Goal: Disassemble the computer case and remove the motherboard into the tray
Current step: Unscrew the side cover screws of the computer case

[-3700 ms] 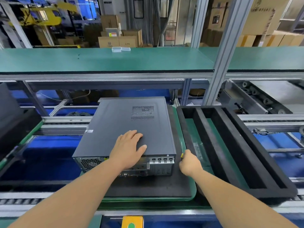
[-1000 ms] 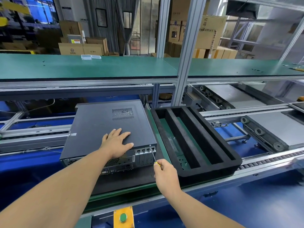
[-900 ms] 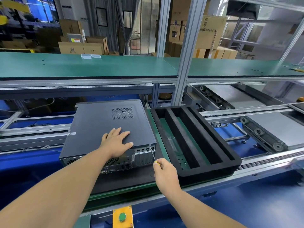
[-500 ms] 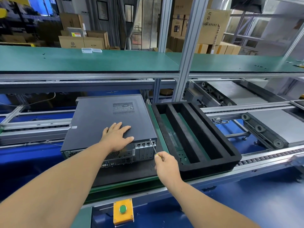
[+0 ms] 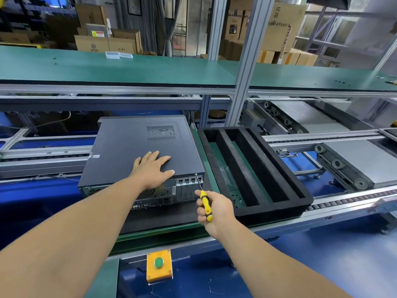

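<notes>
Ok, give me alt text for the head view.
A left hand rests flat on a closed computer case while the right hand holds a yellow screwdriver to its rear corner. An empty black foam tray sits right.

Push button: green, in a yellow box (image 5: 159, 264) at 6 o'clock.
Shelf: green-topped (image 5: 120, 68), across 12 o'clock.
Cardboard boxes (image 5: 107, 43): stacked behind it.
</notes>
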